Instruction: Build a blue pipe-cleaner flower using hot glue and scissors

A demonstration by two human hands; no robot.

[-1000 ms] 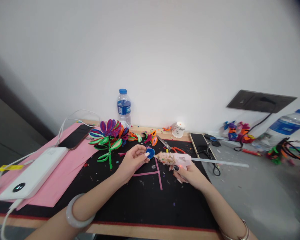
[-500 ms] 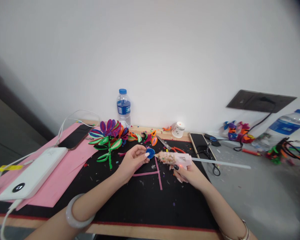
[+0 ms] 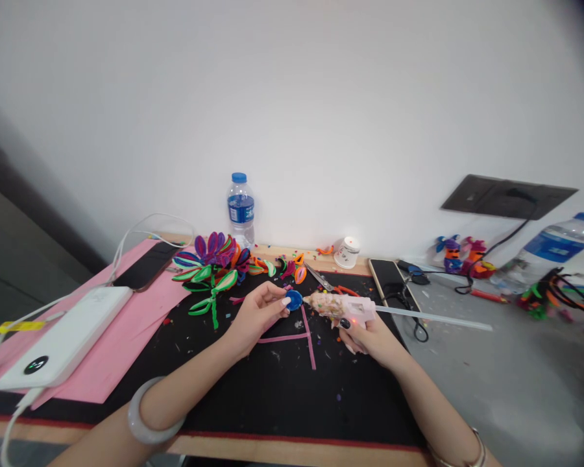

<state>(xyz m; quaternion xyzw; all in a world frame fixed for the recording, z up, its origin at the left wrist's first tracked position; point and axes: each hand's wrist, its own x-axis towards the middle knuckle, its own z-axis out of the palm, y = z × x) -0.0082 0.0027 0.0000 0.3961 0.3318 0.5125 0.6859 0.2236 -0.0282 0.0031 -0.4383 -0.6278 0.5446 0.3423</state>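
Between its thumb and fingers, my left hand (image 3: 259,316) pinches a small round blue piece (image 3: 294,299), perhaps a bottle cap with its hollow side showing. My right hand (image 3: 363,334) is wrapped around a pink glue gun (image 3: 353,308), a long pale glue stick (image 3: 435,318) jutting from its back. The gun's nozzle points left, right at the blue piece's edge; whether they touch I cannot tell. Below them, pink strips (image 3: 309,347) lie on the black mat (image 3: 253,395). Just left are fuzzy pipe-cleaner flowers (image 3: 214,275) with green leaves.
Scissors (image 3: 320,277), a white paper cup (image 3: 346,252) and a water bottle (image 3: 241,211) stand or lie toward the wall. A phone (image 3: 387,279) and black cable are on the right. At left, a white power bank (image 3: 65,340) rests on pink sheets (image 3: 121,363).
The glue gun has shifted slightly right, away from the blue piece. That piece has turned a little, so its face shows more. My left hand is nearly still.
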